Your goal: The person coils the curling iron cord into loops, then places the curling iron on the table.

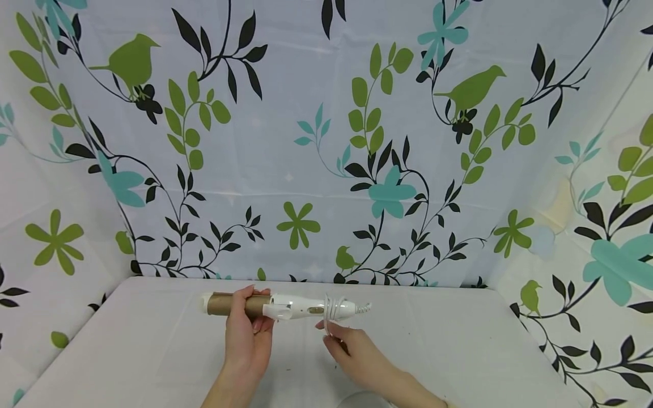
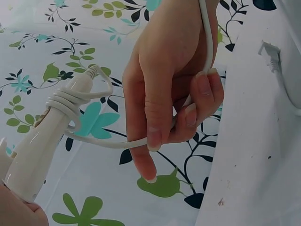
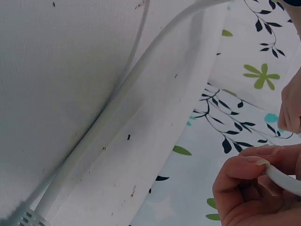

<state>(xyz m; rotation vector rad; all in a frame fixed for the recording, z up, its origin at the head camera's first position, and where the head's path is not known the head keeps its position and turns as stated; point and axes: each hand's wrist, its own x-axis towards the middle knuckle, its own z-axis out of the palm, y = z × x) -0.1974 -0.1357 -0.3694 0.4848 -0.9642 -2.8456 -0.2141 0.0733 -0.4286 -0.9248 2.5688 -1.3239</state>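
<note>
A white curling iron (image 1: 293, 306) with a gold-brown barrel is held level above the white table in the head view. My left hand (image 1: 248, 340) grips it round the barrel. White cord (image 1: 334, 309) is wound in several loops about the handle's right end. Close below those loops, my right hand (image 1: 359, 354) pinches a stretch of cord between thumb and fingers. In the left wrist view, the cord (image 2: 108, 143) runs from the handle (image 2: 37, 150) to the right hand (image 2: 164, 89) and up past its wrist. The plug (image 2: 270, 52) hangs over the table side.
The white table (image 1: 178, 351) ends at a patterned cloth backdrop (image 1: 306, 158) with leaves and birds. A pale rounded thing (image 1: 364, 400) shows at the bottom edge, below the right hand. Small dark specks (image 3: 129, 137) lie on the table surface.
</note>
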